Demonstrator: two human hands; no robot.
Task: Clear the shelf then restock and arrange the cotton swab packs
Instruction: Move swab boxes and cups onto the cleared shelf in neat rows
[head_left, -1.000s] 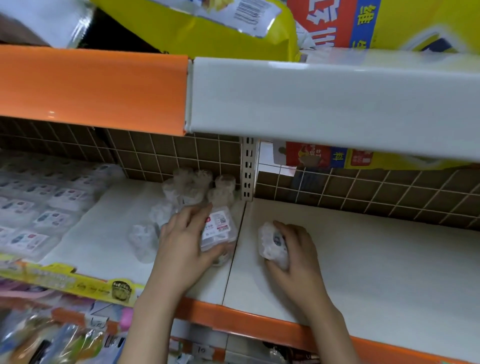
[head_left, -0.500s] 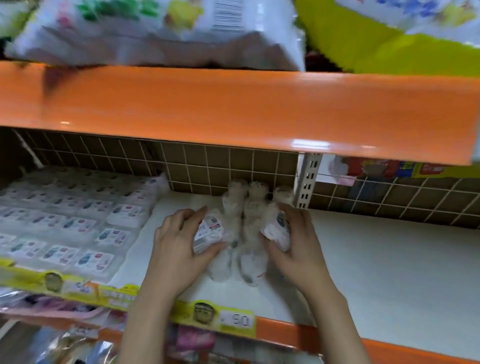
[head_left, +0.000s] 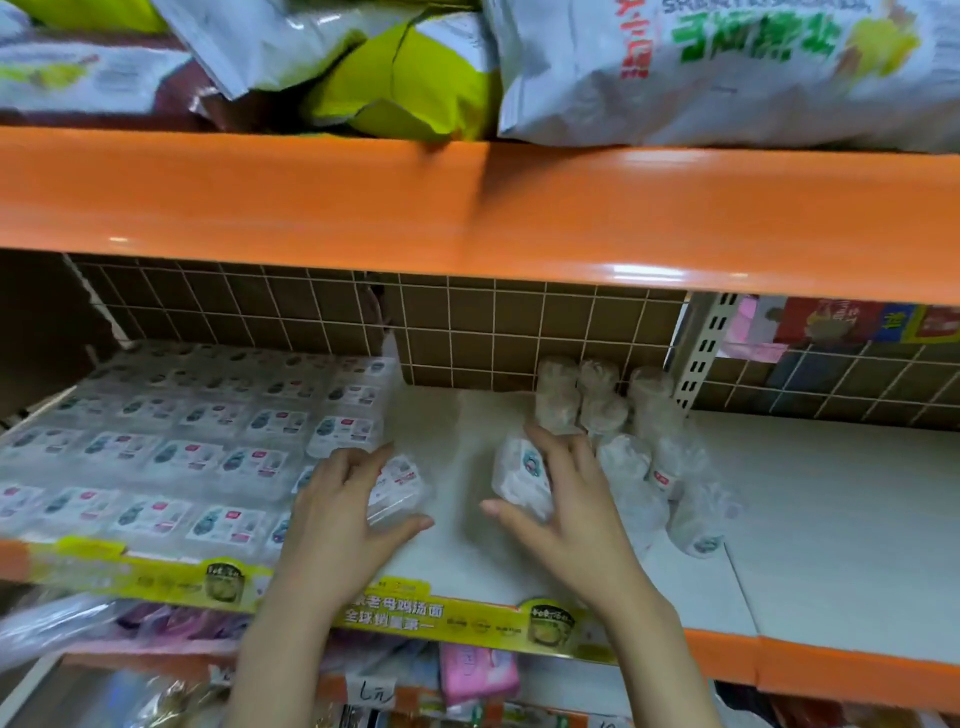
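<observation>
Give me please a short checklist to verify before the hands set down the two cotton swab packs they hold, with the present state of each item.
1. Left hand grips its pack: ok.
2. Right hand grips its pack: ok.
3. Bare shelf between the flat rows and the loose cluster: ok.
4. Flat rows lie tidy, labels up: ok.
5. Loose cluster is arranged: not ok, several packs lie tumbled.
6. Label direction of the right pack matches the rows: cannot tell, image is blurred.

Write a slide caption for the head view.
Left hand and right hand each grip a cotton swab pack on the white shelf.
</observation>
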